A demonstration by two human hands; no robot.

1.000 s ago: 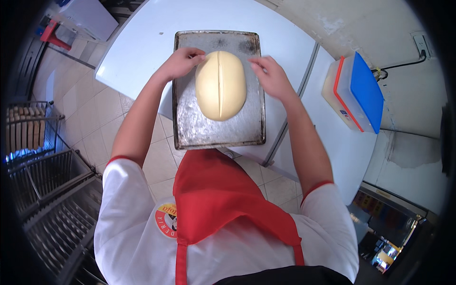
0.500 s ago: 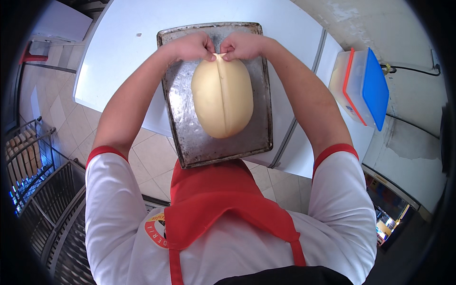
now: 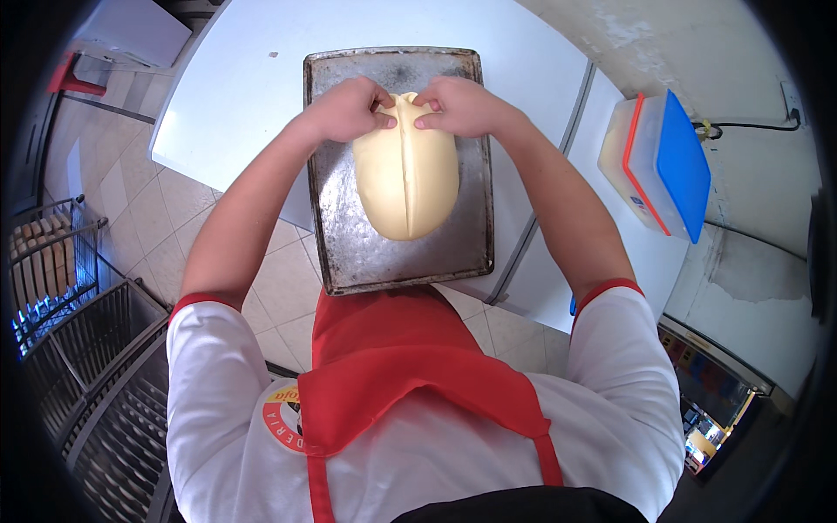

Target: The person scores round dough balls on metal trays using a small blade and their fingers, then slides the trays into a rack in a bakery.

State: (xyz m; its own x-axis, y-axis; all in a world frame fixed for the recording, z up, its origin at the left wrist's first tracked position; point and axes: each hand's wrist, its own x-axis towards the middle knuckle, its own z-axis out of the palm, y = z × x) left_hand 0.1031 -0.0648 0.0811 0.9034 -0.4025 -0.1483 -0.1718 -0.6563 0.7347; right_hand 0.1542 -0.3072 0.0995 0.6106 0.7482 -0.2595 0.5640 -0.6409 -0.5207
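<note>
On a worn, dark metal baking tray [image 3: 349,253], near its middle, lies a pale yellow oval loaf of dough [image 3: 407,174] with a straight seam running down its length. Its long axis runs away from the person toward the far edge of the tray, tilted very little; the rounded near end points back at the red apron [image 3: 392,349], the far end sits under the hands. Both hands meet at that far end — the left hand [image 3: 347,109] and the right hand [image 3: 458,105] each have fingers curled together and thumbs pressed in, pinching the dough's tip between them. The risk, as I judge it: pinching too hard could tear the soft dough or stretch the tip thin, and an uneven pull from one side could reopen the seam or skew the loaf off its line. The tray rests on a white table [image 3: 235,78], its near edge seeming to overhang toward the apron, so heavy downward pressure might tip it. To the right, well apart, stands a translucent box with a blue lid [image 3: 663,161].
</note>
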